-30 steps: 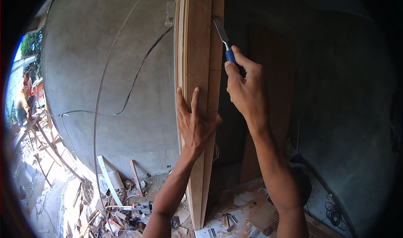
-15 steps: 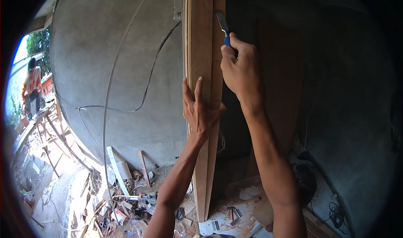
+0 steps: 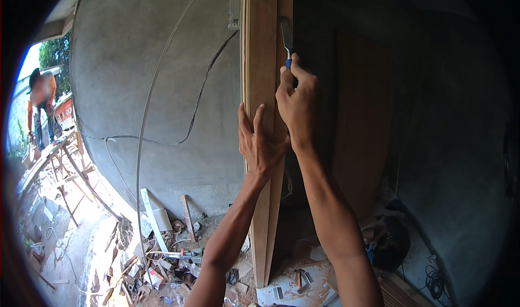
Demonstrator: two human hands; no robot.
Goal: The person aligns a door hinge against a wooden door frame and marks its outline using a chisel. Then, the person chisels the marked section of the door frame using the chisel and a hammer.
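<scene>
Left hand [image 3: 260, 144] spread flat on upright wooden door frame [image 3: 260, 63], right hand [image 3: 297, 104] gripping chisel [image 3: 286, 39] probably at its edge — slipping blade could gouge wood.

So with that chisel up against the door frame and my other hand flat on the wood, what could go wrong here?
1. The left hand braces the wooden frame just below the chisel; if the blade slips down, it could cut the fingers.
2. The right hand grips the chisel at a raised height, so control may be weaker.
3. Scrap wood and tools litter the floor by the frame's foot, a likely tripping hazard.
</scene>
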